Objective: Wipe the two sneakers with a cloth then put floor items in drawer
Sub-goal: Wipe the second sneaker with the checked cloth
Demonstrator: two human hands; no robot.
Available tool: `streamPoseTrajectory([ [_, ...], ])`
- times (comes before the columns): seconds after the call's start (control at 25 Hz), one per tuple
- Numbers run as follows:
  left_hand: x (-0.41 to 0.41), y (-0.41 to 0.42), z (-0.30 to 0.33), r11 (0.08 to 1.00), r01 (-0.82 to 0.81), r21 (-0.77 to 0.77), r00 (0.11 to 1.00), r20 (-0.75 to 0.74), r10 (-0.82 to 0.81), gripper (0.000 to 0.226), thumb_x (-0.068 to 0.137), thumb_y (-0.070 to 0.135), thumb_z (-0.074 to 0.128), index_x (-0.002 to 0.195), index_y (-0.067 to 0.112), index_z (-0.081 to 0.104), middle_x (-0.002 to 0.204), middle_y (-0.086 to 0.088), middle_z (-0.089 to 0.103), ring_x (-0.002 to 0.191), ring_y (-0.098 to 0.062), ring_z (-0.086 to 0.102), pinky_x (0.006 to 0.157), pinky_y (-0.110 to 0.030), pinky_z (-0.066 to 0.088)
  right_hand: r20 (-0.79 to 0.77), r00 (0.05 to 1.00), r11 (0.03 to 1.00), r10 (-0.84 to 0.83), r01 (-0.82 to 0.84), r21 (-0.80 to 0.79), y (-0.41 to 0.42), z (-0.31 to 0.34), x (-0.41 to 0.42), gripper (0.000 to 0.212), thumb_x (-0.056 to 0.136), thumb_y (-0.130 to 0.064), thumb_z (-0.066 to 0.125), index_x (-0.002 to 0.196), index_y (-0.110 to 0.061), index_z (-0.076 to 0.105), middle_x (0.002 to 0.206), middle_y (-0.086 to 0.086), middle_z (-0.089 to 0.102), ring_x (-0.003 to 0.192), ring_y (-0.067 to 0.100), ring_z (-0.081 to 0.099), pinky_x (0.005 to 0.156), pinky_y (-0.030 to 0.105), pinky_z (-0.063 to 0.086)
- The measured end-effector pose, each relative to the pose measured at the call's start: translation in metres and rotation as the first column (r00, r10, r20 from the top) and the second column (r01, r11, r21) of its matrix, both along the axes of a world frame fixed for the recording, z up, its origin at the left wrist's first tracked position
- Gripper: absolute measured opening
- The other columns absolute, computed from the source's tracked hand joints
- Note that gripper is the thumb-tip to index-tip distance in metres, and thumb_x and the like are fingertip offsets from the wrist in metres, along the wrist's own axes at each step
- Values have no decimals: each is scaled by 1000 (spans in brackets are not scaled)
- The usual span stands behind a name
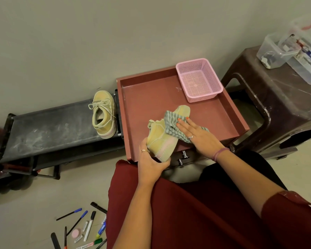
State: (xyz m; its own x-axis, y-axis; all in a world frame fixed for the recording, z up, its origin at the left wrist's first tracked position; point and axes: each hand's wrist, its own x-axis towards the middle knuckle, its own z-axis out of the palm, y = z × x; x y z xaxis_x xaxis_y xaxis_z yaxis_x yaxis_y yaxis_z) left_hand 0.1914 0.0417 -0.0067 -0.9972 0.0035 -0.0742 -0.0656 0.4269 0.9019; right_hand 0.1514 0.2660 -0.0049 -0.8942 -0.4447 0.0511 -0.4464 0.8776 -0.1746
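- Your left hand (pixel 151 163) grips the heel of the soft yellow canvas sneaker (pixel 164 133) over the open red-brown drawer (pixel 228 112) — light, pliable, so keep hold at the stiffer sole.
- Your right hand (pixel 199 135) presses the limp striped grey cloth (pixel 171 123) flat-fingered just ahead of that grip.

Both forearms are bare. The right hand (pixel 198 134) wears orange nail polish, a ring, and a purple band on the wrist; the left hand (pixel 151 163) wears a ring. Dark red clothing covers the lap at 6 o'clock.
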Motion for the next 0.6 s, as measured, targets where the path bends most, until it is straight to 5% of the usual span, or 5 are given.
streamPoseTrajectory([
  [0.08,0,2,1,1000,-15,11,1000,10,15,92,56,14,89,124,36,31,112,25,45,100,19,48,77,2,36,26,997,996,-66,68,-66,-2,5,-10,87,74,19,46,150,-16,22,157,0,18,144,20,18,100,35,42],
  [0.2,0,3,2,1000,14,-19,1000,-1,-14,94,56,18,88,130,35,33,119,17,46,106,5,51,81,-2,39,222,931,923,-290,333,-191,0,9,-32,97,73,21,43,151,-26,9,159,-8,4,146,12,3,107,35,35],
  [0.44,0,1,-5,996,54,-76,998,-22,-56,98,53,28,87,130,45,28,126,19,40,116,-12,52,94,-28,49,482,802,798,-352,527,-293,-1,19,-70,83,78,16,43,150,-15,18,155,4,20,138,23,30,110,24,23],
  [0.6,-3,-2,-8,994,42,-100,999,-25,-44,99,50,38,86,133,39,31,126,18,43,115,-14,54,92,-40,52,454,795,821,-402,532,-205,-24,16,-44,90,77,17,41,151,-13,1,159,4,-7,147,25,-6,118,31,4],
])
